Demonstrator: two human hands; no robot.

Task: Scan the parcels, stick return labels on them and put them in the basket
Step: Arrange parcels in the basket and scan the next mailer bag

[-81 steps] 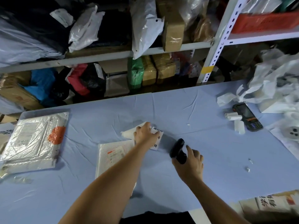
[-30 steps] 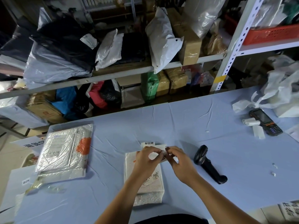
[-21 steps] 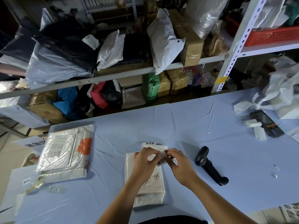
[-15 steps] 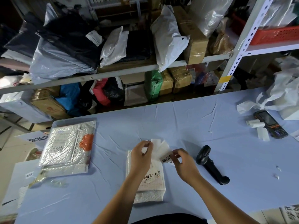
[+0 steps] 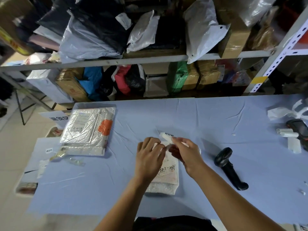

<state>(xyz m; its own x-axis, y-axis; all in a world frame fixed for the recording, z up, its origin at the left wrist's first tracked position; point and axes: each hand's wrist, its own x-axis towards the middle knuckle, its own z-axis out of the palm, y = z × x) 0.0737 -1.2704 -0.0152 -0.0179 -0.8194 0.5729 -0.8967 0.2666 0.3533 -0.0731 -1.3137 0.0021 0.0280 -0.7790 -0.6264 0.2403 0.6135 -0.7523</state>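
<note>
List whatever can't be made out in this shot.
Head view, label sheets: motion-blurred and partly covered by the left hand and right hand; whether a label is peeled off cannot be told.
Head view, parcel: far end under both hands; handwriting too blurred to read.
Head view, handheld terminal: cut off by the right edge.

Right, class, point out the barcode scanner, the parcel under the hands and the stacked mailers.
barcode scanner (image 5: pixel 231 172): head view, handle.
parcel (image 5: pixel 168 176): head view, handwritten front.
stacked mailers (image 5: pixel 86 130): head view, top mailer's middle.
</note>
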